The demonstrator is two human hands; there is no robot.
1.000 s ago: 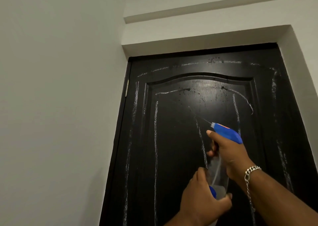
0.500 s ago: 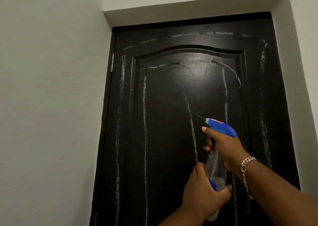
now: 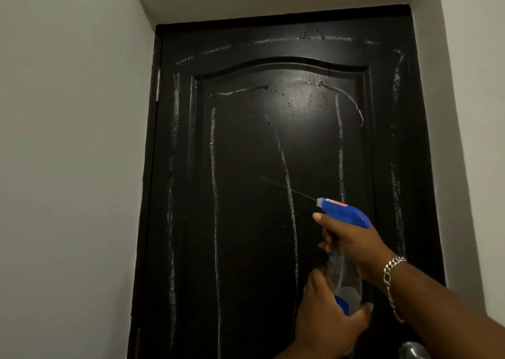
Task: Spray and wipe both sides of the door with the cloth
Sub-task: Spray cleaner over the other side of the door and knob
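Straight ahead, black panelled door (image 3: 246, 194) stands closed, streaked w/ white runs. Clear spray bottle (image 3: 345, 274), blue head, looks light, near-empty, prob slippery when wet: right hand (image 3: 352, 245) grasps neck, left hand (image 3: 328, 323) cups base. Cloth not visible.

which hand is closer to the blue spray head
Right. The right hand grips the bottle neck just under the spray head; the left hand holds the bottle's base, well below it.
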